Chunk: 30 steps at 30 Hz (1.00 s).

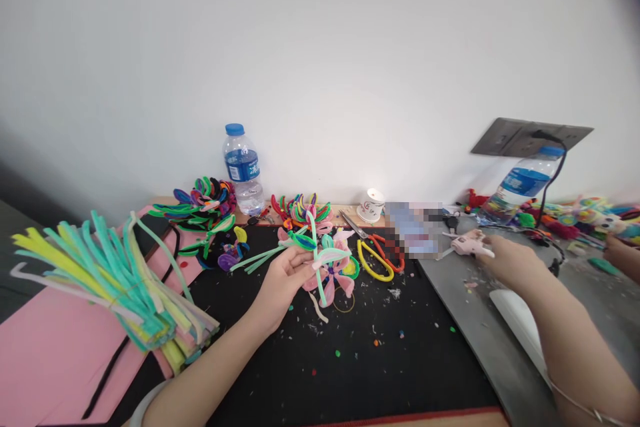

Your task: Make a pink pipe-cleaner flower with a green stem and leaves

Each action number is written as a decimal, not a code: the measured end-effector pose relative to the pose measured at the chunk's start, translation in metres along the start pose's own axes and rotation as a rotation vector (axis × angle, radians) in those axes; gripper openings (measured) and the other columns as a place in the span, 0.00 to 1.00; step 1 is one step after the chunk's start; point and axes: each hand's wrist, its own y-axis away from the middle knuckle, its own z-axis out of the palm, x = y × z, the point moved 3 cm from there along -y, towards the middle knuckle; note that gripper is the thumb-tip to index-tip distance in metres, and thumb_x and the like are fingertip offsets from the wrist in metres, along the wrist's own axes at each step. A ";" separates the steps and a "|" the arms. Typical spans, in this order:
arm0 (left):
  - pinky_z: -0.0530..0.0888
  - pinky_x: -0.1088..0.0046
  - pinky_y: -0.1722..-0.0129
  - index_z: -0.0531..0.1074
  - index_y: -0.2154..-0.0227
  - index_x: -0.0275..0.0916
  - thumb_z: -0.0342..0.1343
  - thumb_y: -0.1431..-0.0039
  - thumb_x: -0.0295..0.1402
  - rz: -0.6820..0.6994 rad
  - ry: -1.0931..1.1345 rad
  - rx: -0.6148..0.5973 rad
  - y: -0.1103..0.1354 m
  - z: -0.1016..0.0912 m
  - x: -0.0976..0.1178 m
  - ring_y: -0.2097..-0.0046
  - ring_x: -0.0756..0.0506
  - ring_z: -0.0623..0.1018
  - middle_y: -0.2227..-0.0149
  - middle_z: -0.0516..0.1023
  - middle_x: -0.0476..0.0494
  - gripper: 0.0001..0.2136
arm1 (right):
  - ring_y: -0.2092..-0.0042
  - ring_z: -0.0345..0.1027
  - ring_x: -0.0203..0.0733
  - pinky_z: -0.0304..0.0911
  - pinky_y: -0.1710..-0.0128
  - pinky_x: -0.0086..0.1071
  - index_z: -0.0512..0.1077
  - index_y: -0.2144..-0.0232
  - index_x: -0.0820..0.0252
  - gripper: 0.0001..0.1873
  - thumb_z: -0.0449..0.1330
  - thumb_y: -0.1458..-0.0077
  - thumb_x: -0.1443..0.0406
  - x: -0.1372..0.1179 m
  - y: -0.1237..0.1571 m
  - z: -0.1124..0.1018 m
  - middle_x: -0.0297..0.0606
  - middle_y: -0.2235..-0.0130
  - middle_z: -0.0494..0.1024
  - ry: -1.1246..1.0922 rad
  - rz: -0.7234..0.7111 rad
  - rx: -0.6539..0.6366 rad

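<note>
My left hand (293, 273) is closed in a pinch on a pale green and white pipe cleaner (320, 267), part of it bent into a petal-like loop. Just behind and below that hand lies a pink pipe-cleaner flower (343, 280), partly hidden by the fingers. My right hand (507, 257), over the grey surface on the right, is closed on a small pale pink glue gun (467, 244); the fingers hide part of it. Scissors with yellow and red handles (376, 260) rest between the two hands, nearer the flower.
A bundle of green, yellow and white pipe cleaners (120, 287) lies on pink sheets (55, 353) at left. Water bottles (243, 170) (525, 180), a paper cup (371, 205) and colourful pipe-cleaner pieces (200, 213) line the wall. Scraps dot the black mat (400, 373). Another person's hand (623, 253) is far right.
</note>
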 end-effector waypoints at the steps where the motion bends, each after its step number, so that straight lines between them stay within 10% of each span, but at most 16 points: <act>1: 0.71 0.72 0.61 0.70 0.65 0.35 0.61 0.52 0.31 -0.003 -0.004 -0.021 0.001 0.001 -0.001 0.58 0.44 0.75 0.60 0.76 0.40 0.11 | 0.64 0.69 0.61 0.61 0.68 0.47 0.71 0.65 0.60 0.15 0.52 0.52 0.58 -0.019 0.012 -0.011 0.50 0.67 0.76 -0.021 0.003 0.080; 5: 0.72 0.71 0.64 0.70 0.62 0.36 0.61 0.52 0.32 -0.007 -0.028 -0.118 0.005 0.006 -0.002 0.62 0.44 0.77 0.60 0.76 0.40 0.14 | 0.66 0.71 0.46 0.63 0.65 0.37 0.70 0.62 0.58 0.14 0.50 0.48 0.59 -0.119 0.062 -0.025 0.41 0.67 0.77 -0.553 -0.209 0.210; 11: 0.72 0.70 0.67 0.71 0.60 0.37 0.60 0.51 0.33 -0.056 -0.114 -0.306 0.014 0.018 -0.004 0.68 0.44 0.79 0.62 0.77 0.40 0.14 | 0.65 0.68 0.40 0.62 0.66 0.31 0.72 0.65 0.59 0.09 0.56 0.48 0.62 -0.224 0.092 0.019 0.38 0.65 0.75 -1.181 -0.545 -0.291; 23: 0.71 0.68 0.62 0.72 0.64 0.37 0.58 0.48 0.35 0.044 -0.208 -0.205 0.011 0.009 0.003 0.64 0.43 0.77 0.62 0.77 0.40 0.10 | 0.73 0.67 0.35 0.63 0.68 0.30 0.70 0.74 0.60 0.09 0.62 0.52 0.60 -0.202 0.076 0.028 0.33 0.75 0.73 -1.712 -0.275 -0.588; 30: 0.64 0.75 0.72 0.69 0.74 0.39 0.54 0.48 0.34 0.324 -0.710 0.246 0.005 -0.013 0.018 0.74 0.49 0.68 0.74 0.69 0.50 0.04 | 0.75 0.66 0.35 0.62 0.75 0.26 0.72 0.73 0.60 0.08 0.65 0.56 0.63 -0.172 0.063 0.018 0.33 0.76 0.72 -1.791 -0.205 -0.545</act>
